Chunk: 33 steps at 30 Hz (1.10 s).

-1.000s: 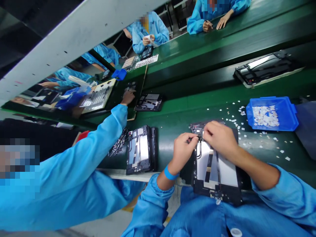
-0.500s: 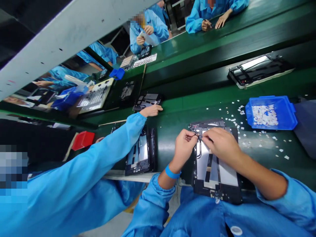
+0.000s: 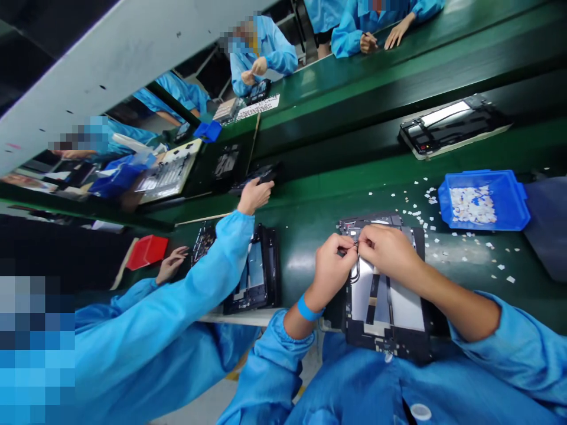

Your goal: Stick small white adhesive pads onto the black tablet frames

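Note:
An opened tablet [image 3: 406, 310] with its inner parts showing lies before me at the table's near edge, on top of another tablet [image 3: 392, 219]. Over its upper left corner, my left hand [image 3: 333, 262] pinches a thin black cable [image 3: 355, 273] between thumb and fingers. My right hand [image 3: 388, 251] is closed close beside it, fingertips pressed together at the cable's upper end. The two sets of fingertips nearly touch and hide that end. Below them the cable curves down onto the tablet's left side.
A blue bin [image 3: 485, 200] of small white pieces stands right, with loose pieces scattered near it. To the left, a co-worker's hand [image 3: 256, 196] holds a dark tablet [image 3: 269, 172] above stacked tablets [image 3: 250, 271]. Another tablet [image 3: 456, 127] lies on the line behind; a red bin [image 3: 147, 252] sits far left.
My fingertips have drawn closer together at the cable. The co-worker's arm beside me has moved left, the hand now gripping a tablet, and that person's other hand has come into view.

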Tool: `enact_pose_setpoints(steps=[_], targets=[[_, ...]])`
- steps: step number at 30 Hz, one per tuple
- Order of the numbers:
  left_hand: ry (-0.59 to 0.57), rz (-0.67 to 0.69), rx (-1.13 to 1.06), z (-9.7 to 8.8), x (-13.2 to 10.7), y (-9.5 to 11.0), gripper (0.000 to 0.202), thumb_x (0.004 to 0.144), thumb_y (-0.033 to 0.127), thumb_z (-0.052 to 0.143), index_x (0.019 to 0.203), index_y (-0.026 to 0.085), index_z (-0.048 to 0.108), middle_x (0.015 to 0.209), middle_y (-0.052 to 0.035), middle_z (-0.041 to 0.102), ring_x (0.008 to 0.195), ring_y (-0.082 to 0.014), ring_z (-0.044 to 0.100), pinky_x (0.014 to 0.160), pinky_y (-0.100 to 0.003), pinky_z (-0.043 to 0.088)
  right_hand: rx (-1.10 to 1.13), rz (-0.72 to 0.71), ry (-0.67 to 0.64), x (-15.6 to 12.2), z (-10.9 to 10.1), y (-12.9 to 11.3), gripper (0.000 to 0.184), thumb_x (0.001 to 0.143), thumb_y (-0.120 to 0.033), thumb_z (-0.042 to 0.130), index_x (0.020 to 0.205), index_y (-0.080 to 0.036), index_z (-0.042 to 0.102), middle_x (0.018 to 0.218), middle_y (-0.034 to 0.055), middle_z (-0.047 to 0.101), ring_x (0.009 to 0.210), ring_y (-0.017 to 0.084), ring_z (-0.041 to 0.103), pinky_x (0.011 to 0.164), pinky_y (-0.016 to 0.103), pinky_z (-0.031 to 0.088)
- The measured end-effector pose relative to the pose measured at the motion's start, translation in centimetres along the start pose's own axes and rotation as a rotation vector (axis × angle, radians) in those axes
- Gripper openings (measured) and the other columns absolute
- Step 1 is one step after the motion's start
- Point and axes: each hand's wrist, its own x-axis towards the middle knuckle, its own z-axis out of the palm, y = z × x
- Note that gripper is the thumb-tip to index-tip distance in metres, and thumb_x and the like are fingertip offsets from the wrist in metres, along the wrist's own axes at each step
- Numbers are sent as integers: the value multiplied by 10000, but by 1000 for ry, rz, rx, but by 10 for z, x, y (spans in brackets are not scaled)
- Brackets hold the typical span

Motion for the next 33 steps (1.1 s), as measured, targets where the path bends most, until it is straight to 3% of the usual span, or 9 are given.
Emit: enact_pose_setpoints(steps=[3, 5, 7, 10, 12, 16, 21, 27, 33], targets=[[-18, -61, -63, 1, 3, -3, 99, 791, 122, 663, 789, 201, 604, 874, -25, 731, 802, -154, 680, 717, -267, 514, -52, -5, 45, 3, -12, 6, 146, 791, -156, 551, 664, -228, 564, 718, 36, 643, 708, 192, 561, 659, 306, 340], [-18, -121, -116, 1, 4, -7, 91, 795, 151, 673, 787, 197, 594, 861, -22, 717, 761, -140, 653, 680, -250, 494, -102, 53, 112, -2, -38, 24, 120, 800, -177, 558, 692, -225, 582, 759, 50, 658, 727, 199, 569, 670, 310, 349], [-18, -166, -147, 0, 4, -8, 87, 807, 181, 677, 789, 195, 593, 841, -17, 704, 721, -129, 626, 655, -243, 480, -210, 200, 194, -14, -76, 50, 104, 829, -233, 572, 735, -226, 616, 782, 65, 669, 708, 204, 560, 651, 318, 341], [-57, -166, -94, -5, 3, -5, 62, 821, 203, 694, 830, 196, 633, 765, 8, 667, 666, -126, 587, 628, -243, 465, -521, 581, 255, -33, -125, 83, 201, 883, -320, 567, 726, -221, 643, 718, 103, 655, 606, 213, 488, 596, 360, 277], [-106, -114, -2, -11, 1, -2, 71, 824, 196, 714, 884, 202, 677, 749, 16, 657, 670, -133, 586, 640, -251, 468, -465, 557, 207, -40, -133, 86, 172, 885, -310, 580, 843, -210, 714, 807, 119, 710, 651, 227, 548, 620, 367, 330], [-64, 84, 222, -28, 3, -3, 100, 877, 165, 697, 964, 210, 718, 887, -22, 724, 799, -166, 650, 757, -292, 510, -94, 241, -8, -24, -91, 49, 196, 887, -300, 590, 945, -240, 767, 935, 63, 774, 786, 223, 667, 705, 333, 427], [-121, 340, 515, -42, 14, -18, 177, 990, 174, 602, 1110, 203, 729, 1071, -65, 764, 1027, -217, 688, 927, -372, 524, -118, 196, -167, 23, -39, 8, 287, 919, -372, 565, 746, -223, 739, 739, 49, 739, 690, 206, 634, 625, 317, 354], [-216, 487, 652, -39, 24, -28, 275, 1040, 182, 540, 1262, 182, 702, 1164, -87, 756, 1087, -224, 677, 947, -390, 526, -296, 219, -267, 41, -24, 2, 291, 875, -324, 540, 649, -218, 688, 701, 59, 711, 654, 195, 600, 598, 312, 299], [-262, 485, 695, -36, 25, -29, 307, 1065, 215, 508, 1308, 212, 697, 1216, -80, 749, 1085, -220, 662, 945, -380, 513, -387, 272, -250, 39, -18, -4, 312, 873, -360, 516, 640, -225, 674, 696, 71, 706, 646, 206, 595, 582, 321, 264]])
